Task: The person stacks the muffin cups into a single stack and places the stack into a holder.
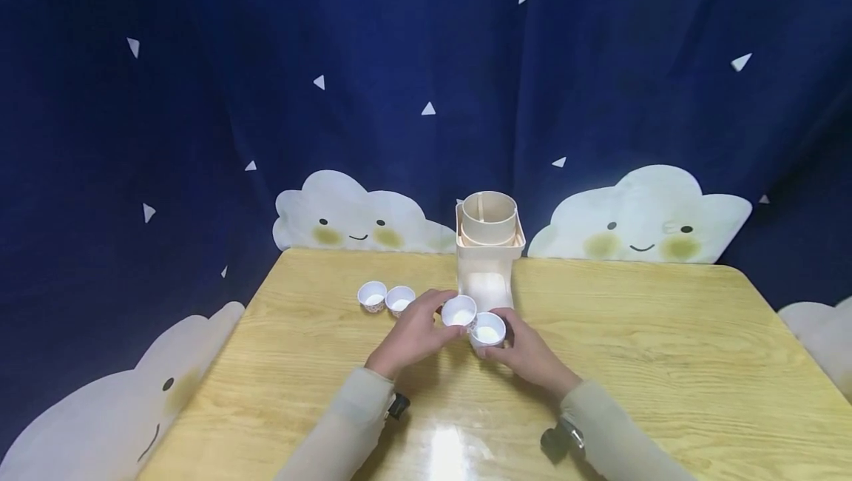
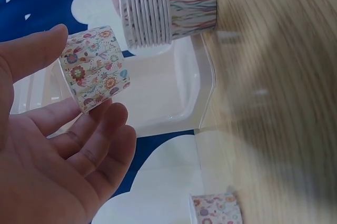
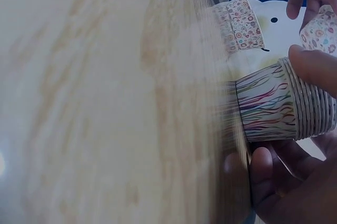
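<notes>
My left hand (image 1: 418,333) pinches a small paper cup (image 2: 97,68) with a flower print between thumb and fingers, mouth up. My right hand (image 1: 532,359) grips a stack of nested paper cups (image 3: 268,105); wavy coloured lines cover the outermost one, and several rims show above it. In the head view the single cup is just left of the stack's top, overlapping its edge. The stack's base is close to the tabletop in the right wrist view. Left of my left hand, two flower-print cups (image 1: 372,296) stand upright side by side on the table.
Right behind my hands stands a beige plastic stand (image 1: 484,274) with a round open cylinder (image 1: 489,218) on top. The wooden table (image 1: 639,348) ends at a dark blue curtain (image 1: 426,37) with white clouds and triangles.
</notes>
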The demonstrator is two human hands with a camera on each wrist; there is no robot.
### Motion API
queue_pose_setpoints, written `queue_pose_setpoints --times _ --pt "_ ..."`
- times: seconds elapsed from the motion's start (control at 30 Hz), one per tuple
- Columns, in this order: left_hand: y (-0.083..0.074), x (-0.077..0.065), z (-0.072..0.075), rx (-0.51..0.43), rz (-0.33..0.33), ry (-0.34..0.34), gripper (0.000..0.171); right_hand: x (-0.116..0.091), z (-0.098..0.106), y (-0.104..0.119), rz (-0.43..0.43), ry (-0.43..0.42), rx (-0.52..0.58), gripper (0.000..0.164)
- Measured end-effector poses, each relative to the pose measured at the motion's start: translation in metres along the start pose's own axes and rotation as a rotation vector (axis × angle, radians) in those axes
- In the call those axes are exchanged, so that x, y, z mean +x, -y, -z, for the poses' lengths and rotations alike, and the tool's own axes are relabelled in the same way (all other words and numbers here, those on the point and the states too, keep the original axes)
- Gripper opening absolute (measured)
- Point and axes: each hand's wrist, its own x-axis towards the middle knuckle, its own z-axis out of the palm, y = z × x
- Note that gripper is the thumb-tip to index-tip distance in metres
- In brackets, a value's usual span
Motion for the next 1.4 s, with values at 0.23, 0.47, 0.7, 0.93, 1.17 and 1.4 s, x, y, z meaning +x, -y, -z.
queue_pose_setpoints --times 0.23,0.47,0.7,0.93,1.17,1.4 --pt "0.000 0.003 -0.004 0.017 -0.028 0.008 0.057 0.003 0.000 -0.003 0.023 0.014 0.028 0.065" --pt "-0.003 0.003 -0.007 0.026 -0.032 0.006 0.059 0.003 0.000 -0.005 -0.004 -0.008 -0.007 0.063" --pt "-0.005 0.002 -0.007 0.011 -0.024 0.004 0.058 0.001 -0.003 -0.004 0.005 0.005 0.023 0.063" --pt "-0.008 0.004 -0.009 0.019 -0.023 0.025 0.058 0.000 -0.005 -0.002 -0.003 -0.008 0.036 0.063" --pt "-0.010 0.004 -0.012 0.036 -0.025 0.031 0.060 -0.002 -0.006 -0.001 -0.002 -0.006 0.010 0.064" --pt "-0.016 0.009 -0.014 0.052 -0.051 0.035 0.059 -0.002 -0.003 0.000 -0.004 -0.004 0.028 0.064"
